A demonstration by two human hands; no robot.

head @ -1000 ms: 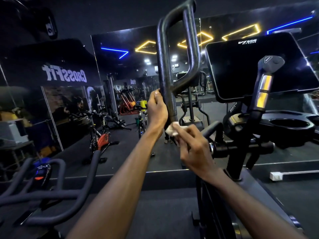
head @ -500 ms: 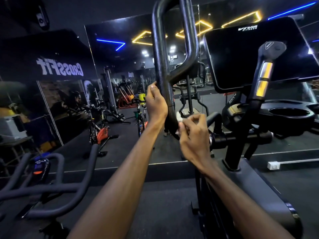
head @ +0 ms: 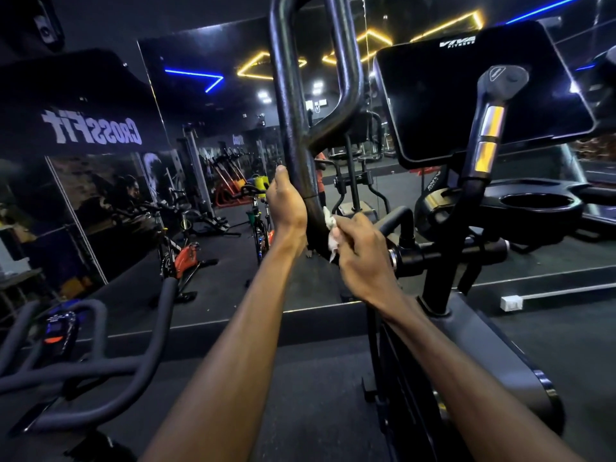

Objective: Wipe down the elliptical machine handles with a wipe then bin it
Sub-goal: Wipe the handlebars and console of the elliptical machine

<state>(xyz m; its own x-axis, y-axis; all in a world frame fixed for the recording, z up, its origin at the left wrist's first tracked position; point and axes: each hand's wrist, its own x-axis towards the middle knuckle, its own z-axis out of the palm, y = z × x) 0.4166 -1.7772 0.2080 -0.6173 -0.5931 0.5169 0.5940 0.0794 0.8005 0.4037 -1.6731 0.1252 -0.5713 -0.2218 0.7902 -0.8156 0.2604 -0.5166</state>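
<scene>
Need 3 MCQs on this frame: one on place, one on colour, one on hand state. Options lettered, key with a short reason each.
1. Where is the wipe?
A. on the floor
B. in the right hand, against the loop handle
C. in the cup holder

2. What colour is the wipe?
A. white
B. blue
C. orange

3. What is the left hand doing?
A. hanging free
B. pressing the console screen
C. gripping the loop handle

Key:
1 B: the right hand's fingers pinch the wipe at the bar's lower stem.
2 A: it shows pale white against the black bar.
3 C: its fingers curl round the stem just above the wipe.
</scene>
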